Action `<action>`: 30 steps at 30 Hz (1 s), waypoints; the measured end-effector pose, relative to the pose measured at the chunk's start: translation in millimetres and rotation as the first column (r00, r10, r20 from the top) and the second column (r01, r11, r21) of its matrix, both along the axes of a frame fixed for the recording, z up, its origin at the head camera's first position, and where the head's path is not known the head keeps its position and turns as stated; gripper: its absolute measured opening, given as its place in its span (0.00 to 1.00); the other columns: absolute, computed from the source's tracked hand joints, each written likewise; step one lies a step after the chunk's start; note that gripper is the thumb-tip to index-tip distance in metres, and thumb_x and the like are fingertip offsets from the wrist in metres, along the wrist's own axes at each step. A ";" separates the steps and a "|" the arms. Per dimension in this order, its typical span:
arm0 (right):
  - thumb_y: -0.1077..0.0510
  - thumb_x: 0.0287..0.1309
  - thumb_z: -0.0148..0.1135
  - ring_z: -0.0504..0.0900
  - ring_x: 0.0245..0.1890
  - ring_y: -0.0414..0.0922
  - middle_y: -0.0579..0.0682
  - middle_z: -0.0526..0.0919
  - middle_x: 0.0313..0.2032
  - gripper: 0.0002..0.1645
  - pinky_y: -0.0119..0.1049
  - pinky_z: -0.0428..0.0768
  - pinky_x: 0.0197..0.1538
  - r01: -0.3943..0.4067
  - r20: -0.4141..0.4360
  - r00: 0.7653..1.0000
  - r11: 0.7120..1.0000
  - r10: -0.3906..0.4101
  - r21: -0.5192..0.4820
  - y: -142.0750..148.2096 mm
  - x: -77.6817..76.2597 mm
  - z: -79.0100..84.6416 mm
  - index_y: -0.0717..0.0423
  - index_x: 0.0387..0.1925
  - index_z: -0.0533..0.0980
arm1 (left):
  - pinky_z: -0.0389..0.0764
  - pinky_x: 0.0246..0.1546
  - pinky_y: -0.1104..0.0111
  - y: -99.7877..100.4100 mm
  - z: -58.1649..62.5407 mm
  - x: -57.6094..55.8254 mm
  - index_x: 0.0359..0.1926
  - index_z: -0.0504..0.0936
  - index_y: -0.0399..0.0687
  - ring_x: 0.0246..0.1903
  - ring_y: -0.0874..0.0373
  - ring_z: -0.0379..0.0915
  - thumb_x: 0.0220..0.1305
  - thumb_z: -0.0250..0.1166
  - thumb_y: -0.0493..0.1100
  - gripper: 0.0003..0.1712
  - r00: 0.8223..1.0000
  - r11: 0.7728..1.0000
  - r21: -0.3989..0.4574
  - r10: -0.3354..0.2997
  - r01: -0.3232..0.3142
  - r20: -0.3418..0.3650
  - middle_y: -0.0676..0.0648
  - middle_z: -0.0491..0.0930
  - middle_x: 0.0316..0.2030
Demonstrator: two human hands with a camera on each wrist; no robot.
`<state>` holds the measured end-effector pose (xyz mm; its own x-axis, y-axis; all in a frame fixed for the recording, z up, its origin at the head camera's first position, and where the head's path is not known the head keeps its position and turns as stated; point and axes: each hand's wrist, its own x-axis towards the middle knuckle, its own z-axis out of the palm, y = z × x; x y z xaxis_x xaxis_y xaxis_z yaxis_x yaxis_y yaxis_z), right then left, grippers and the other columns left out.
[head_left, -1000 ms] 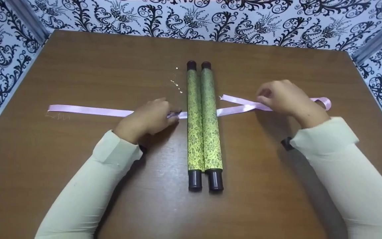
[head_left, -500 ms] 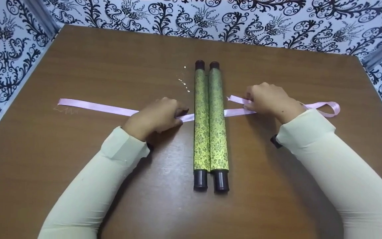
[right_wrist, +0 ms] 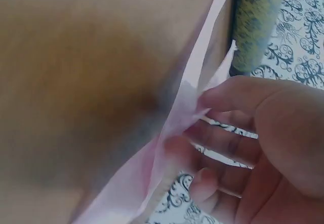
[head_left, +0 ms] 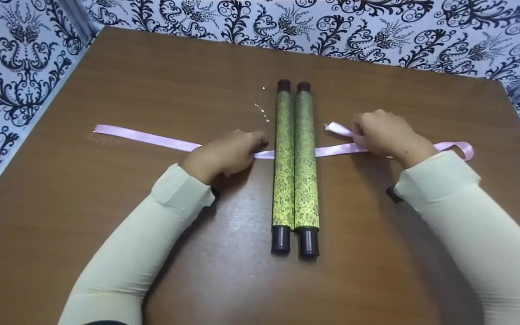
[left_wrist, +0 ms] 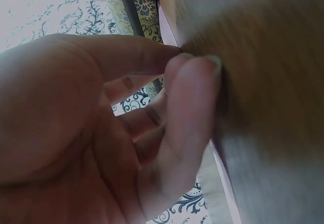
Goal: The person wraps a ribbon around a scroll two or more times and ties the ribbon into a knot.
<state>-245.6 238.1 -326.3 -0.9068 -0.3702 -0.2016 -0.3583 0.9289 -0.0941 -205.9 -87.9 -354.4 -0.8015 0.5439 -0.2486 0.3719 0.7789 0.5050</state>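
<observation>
A scroll (head_left: 306, 180) rolled from both sides lies lengthwise on the table, its two yellow-green patterned rolls side by side with dark knobs at the ends. Under it runs a pink satin ribbon (head_left: 147, 136), stretching out left and right. My left hand (head_left: 226, 153) pinches the ribbon just left of the scroll, thumb and finger meeting low at the tabletop in the left wrist view. To the right of the scroll, my right hand (head_left: 386, 133) holds the ribbon between its fingers, where a folded-back end and the lower strand come together. A ribbon loop (head_left: 461, 149) pokes out behind that wrist.
Brown wooden table (head_left: 197, 271) underneath everything. Tiny pale flecks (head_left: 262, 110) lie beyond the left hand, and loose threads (head_left: 106, 141) by the ribbon's left end. Black-and-white patterned panels (head_left: 287, 27) border the table's back and sides.
The head view has shifted, so everything sits further right. My right hand came in along the ribbon toward the scroll, then drew back slightly. My left hand keeps its place beside the scroll.
</observation>
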 end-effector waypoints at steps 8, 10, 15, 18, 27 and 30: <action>0.64 0.63 0.56 0.82 0.26 0.51 0.61 0.83 0.32 0.06 0.39 0.80 0.27 0.103 -0.065 0.991 0.978 -0.116 -0.184 27.8 -2.0 32.0 0.62 0.39 0.76 | 0.80 0.16 0.65 -1.3 -6.0 0.6 0.61 0.73 0.48 0.17 0.53 0.80 0.71 0.49 0.33 0.20 0.999 1.000 0.005 0.009 -0.010 0.035 0.39 0.79 0.58; 0.64 0.62 0.56 0.81 0.28 0.52 0.61 0.84 0.33 0.08 0.38 0.76 0.29 0.102 -0.127 0.984 0.977 -0.127 -0.186 36.6 -2.3 41.0 0.64 0.41 0.77 | 0.79 0.16 0.65 -1.5 -7.4 0.5 0.61 0.73 0.49 0.16 0.53 0.79 0.71 0.49 0.33 0.21 0.999 1.000 0.009 0.010 -0.010 0.033 0.39 0.79 0.59; 0.63 0.64 0.55 0.78 0.31 0.54 0.66 0.82 0.37 0.12 0.32 0.73 0.25 0.161 -0.194 0.961 0.970 -0.196 -0.182 65.1 -1.4 62.5 0.67 0.46 0.76 | 0.79 0.15 0.65 -1.7 -7.5 -0.3 0.61 0.73 0.49 0.14 0.53 0.78 0.72 0.49 0.33 0.20 1.000 1.000 0.012 0.010 -0.011 0.030 0.39 0.79 0.58; 0.63 0.64 0.55 0.79 0.31 0.59 0.71 0.82 0.39 0.14 0.28 0.71 0.24 0.195 -0.234 0.943 0.964 -0.235 -0.181 85.9 0.3 68.8 0.69 0.46 0.75 | 0.79 0.14 0.65 -1.7 -6.3 -0.2 0.59 0.73 0.48 0.14 0.53 0.78 0.72 0.48 0.33 0.18 0.999 1.000 0.023 0.009 -0.010 0.038 0.39 0.80 0.56; 0.65 0.62 0.55 0.76 0.29 0.66 0.72 0.81 0.30 0.11 0.53 0.73 0.29 0.280 -0.288 0.913 0.957 -0.290 -0.077 150.3 4.3 65.9 0.73 0.37 0.75 | 0.79 0.13 0.64 -4.6 -7.5 2.3 0.60 0.73 0.48 0.15 0.52 0.78 0.71 0.48 0.32 0.20 0.997 0.999 0.043 0.028 -0.031 0.066 0.38 0.79 0.57; 0.65 0.59 0.56 0.74 0.29 0.68 0.73 0.79 0.28 0.11 0.56 0.69 0.31 0.303 -0.314 0.898 0.951 -0.308 -0.067 171.2 7.1 63.5 0.74 0.33 0.75 | 0.79 0.13 0.64 -6.4 -7.6 2.9 0.62 0.72 0.48 0.16 0.51 0.78 0.71 0.49 0.32 0.21 0.997 0.997 0.059 0.039 -0.043 0.070 0.38 0.78 0.58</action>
